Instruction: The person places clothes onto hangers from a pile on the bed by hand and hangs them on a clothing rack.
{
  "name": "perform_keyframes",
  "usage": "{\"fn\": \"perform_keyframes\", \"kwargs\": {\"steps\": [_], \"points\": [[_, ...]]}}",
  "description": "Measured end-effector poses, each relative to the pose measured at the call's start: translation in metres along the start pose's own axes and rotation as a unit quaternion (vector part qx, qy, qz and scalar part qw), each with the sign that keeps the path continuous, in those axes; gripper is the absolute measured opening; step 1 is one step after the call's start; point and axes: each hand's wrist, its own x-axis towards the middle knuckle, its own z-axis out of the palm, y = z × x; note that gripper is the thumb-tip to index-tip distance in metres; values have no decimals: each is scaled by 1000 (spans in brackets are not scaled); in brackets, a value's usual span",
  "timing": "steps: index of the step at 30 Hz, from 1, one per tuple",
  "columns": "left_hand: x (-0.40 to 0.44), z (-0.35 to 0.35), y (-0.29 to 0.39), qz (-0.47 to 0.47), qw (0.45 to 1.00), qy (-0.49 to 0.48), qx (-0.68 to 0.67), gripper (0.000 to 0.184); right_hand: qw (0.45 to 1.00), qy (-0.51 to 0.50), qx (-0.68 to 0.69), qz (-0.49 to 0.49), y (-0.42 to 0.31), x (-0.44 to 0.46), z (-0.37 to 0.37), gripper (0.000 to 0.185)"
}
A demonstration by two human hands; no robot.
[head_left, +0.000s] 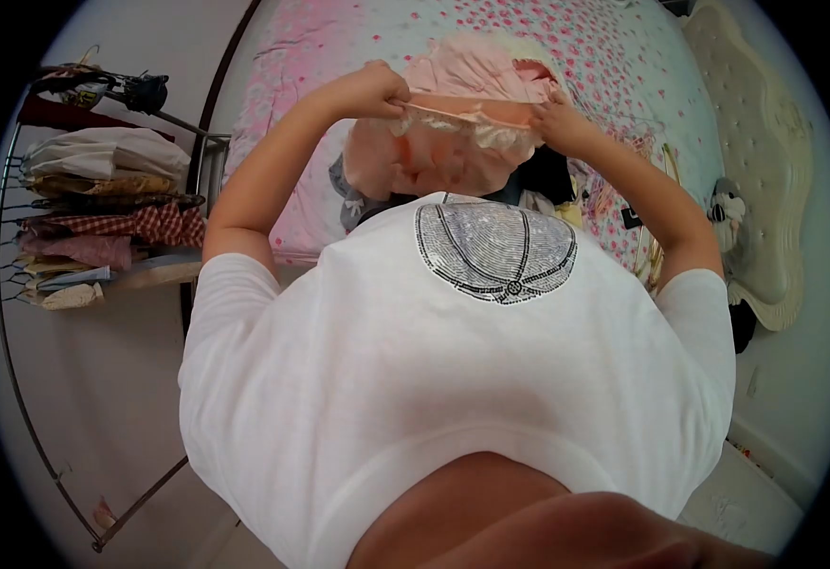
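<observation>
A pale pink frilled garment (434,163) is stretched by its gathered, lace-trimmed edge between my two hands, above the bed. My left hand (380,89) grips one end of that edge with its fingers closed. At the other end, my right hand (557,121) is closed on the cloth as well. The garment's opening faces up between them, and its lower part hangs toward my chest. Whether it is a skirt or a dress cannot be told. Dark clothing (546,176) and a grey piece with a bow (350,197) lie partly hidden beneath it.
The bed (310,47) has a pink-flowered sheet, with a tufted headboard (761,142) on the right. On the left stands a metal clothes rack (2,237) with several hanging garments (111,156). More items (609,185) lie near my right forearm.
</observation>
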Motion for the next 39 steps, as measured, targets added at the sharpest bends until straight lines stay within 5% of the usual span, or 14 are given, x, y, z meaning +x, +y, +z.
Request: {"fn": "perform_keyframes", "kwargs": {"steps": [3, 9, 12, 15, 18, 21, 24, 27, 30, 34, 39], "points": [[2, 5, 12, -28, 999, 18, 37, 11, 975, 59, -103, 185, -9, 4, 10, 30], [2, 14, 14, -1, 981, 109, 160, 9, 932, 84, 130, 326, 2, 4, -26, 48], [0, 8, 4, 5, 969, 124, 214, 8, 963, 113, 95, 225, -9, -12, -53, 56], [-1, 4, -3, -10, 969, 97, 226, 8, 999, 11, -47, 24, -13, -30, -32, 42], [2, 6, -8, 18, 973, 61, 222, 8, 993, 47, -101, -28, -29, -29, -11, 23], [3, 9, -5, 20, 971, 58, 231, 8, 970, -113, -155, 146, -43, -14, -15, 35], [-1, 16, -6, -26, 970, 78, 227, 8, 957, -35, 48, 284, -28, -7, -14, 37], [2, 26, -5, -50, 968, 100, 225, 8, 924, 168, 106, 326, -27, -12, 5, 38], [8, 39, -3, -80, 963, 149, 208, 8, 859, 140, 200, 451, -46, -18, 1, 30], [16, 74, -1, -108, 941, 274, 168, 9, 861, 134, 206, 446, -56, -36, 17, 13], [33, 97, 8, -135, 955, 221, 143, 10, 800, 174, 259, 512, -64, -60, 19, 14]]}}
